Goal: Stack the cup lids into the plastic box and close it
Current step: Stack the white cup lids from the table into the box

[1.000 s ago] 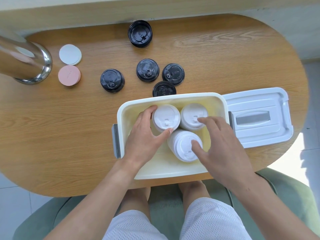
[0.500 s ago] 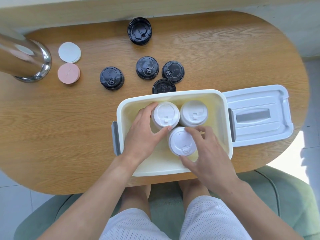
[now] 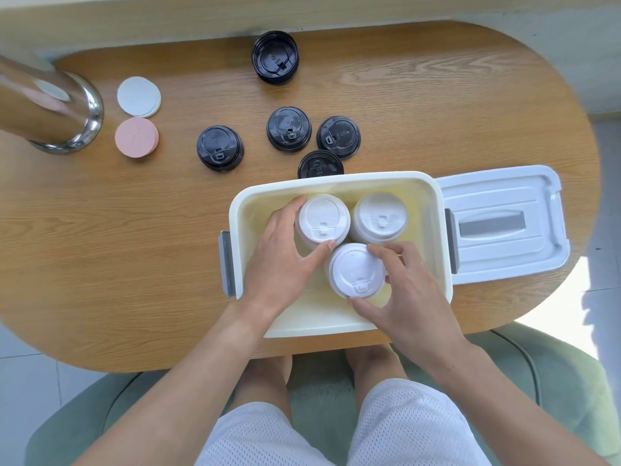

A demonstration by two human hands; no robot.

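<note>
Inside box (image 3: 339, 183), lid stacks (image 3: 357, 270) upright

"What's on the table (image 3: 100, 247)?"
"A box (image 3: 339, 322), with its cover (image 3: 504, 227) just beside it. Five black lids (image 3: 220, 148) too."
"Anything else?"
"A shiny can (image 3: 50, 109), a white disc (image 3: 138, 95) and a pink disc (image 3: 136, 137)."

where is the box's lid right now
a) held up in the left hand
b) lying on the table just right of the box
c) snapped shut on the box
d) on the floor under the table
b: the box lid lies flat on the table against the right side of the open plastic box, while both hands are inside the box on white lid stacks.
</note>
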